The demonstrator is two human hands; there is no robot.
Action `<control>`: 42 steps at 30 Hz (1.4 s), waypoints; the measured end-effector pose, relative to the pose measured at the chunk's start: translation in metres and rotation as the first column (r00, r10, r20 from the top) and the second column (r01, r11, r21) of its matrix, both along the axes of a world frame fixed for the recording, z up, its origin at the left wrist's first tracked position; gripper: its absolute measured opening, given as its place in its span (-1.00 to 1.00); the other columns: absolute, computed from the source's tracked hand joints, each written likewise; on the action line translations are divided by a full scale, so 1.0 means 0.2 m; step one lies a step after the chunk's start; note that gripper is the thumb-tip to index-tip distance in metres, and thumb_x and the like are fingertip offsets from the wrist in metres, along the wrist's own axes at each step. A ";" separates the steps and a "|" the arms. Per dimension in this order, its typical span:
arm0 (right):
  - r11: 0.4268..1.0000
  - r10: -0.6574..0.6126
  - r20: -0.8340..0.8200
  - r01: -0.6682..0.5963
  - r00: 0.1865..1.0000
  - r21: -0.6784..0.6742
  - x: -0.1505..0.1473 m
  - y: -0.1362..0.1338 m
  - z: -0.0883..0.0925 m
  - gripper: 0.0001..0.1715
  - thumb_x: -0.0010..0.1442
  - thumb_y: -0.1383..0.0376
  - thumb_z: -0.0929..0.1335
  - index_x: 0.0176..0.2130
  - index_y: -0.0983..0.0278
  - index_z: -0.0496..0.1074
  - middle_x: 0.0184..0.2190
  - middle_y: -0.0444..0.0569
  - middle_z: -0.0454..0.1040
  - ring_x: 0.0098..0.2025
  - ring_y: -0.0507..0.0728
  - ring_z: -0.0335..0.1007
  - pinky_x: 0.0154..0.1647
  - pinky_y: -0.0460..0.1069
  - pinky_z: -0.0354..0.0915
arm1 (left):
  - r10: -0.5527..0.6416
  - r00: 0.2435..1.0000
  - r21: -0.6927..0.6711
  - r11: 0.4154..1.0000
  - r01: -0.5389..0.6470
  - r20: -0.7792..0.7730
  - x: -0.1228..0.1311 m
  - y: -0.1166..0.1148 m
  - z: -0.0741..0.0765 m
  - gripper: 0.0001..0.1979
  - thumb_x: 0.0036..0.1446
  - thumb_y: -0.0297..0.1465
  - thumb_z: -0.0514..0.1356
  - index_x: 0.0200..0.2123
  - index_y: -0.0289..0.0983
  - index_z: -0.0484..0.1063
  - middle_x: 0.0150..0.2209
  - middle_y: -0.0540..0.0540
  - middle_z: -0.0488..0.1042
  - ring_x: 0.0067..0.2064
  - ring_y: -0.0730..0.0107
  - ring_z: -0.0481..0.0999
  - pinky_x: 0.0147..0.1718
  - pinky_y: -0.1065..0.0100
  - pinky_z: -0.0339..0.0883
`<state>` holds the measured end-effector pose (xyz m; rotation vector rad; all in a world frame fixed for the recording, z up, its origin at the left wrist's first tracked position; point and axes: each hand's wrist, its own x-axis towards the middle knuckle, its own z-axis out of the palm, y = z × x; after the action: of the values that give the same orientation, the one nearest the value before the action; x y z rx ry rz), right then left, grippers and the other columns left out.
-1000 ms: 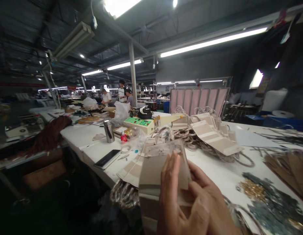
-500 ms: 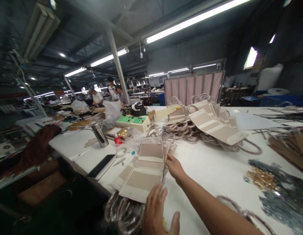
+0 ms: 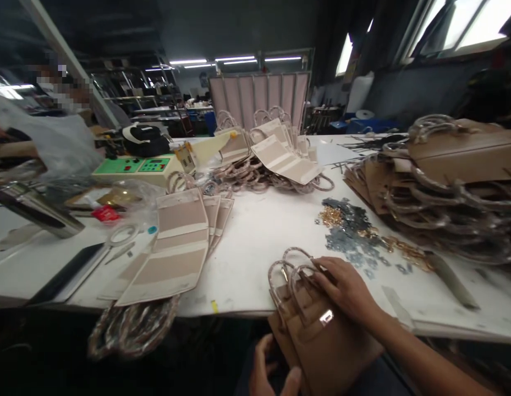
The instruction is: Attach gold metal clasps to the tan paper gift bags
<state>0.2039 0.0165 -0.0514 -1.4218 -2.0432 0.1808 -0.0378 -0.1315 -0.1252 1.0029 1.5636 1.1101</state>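
A tan leather bag [image 3: 321,341] with looped handles hangs over the near edge of the white table [image 3: 259,236]. My right hand [image 3: 348,289] lies on top of it, fingers curled over the handles. My left hand [image 3: 269,371] grips the bag's lower left side from below, thumb and fingers wrapped round the edge. A silver clasp shows on the bag's front. To the left lies a stack of flat beige bag panels [image 3: 172,250], their handles dangling off the table edge.
Small metal fittings [image 3: 354,234] are scattered right of centre. More bag pieces are piled at the right [image 3: 445,181] and at the back [image 3: 275,159]. A green-topped control box [image 3: 135,168], a steel flask [image 3: 36,212] and a dark phone [image 3: 65,272] lie left.
My view has swung right and down. Both hands left the flat beige panels, which now lie on the stack, and are now on a tan bag at the table edge.
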 end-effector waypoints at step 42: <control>0.994 -0.058 -0.581 0.102 0.812 0.044 0.12 -0.11 0.03 -0.49 0.30 0.33 0.37 0.21 0.05 0.45 0.05 0.02 0.44 0.12 0.23 0.41 0.18 0.15 0.38 | 0.105 0.687 0.510 0.751 0.419 -0.719 0.27 0.68 0.44 -0.80 0.13 -0.33 0.36 -0.17 -0.18 0.48 0.09 -0.22 0.44 0.14 -0.03 0.40 0.14 -0.05 0.34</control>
<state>0.2285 -0.0058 -0.0457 -1.2115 -1.4657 0.4426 0.0163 0.0053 -0.0366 2.2486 1.6150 1.2218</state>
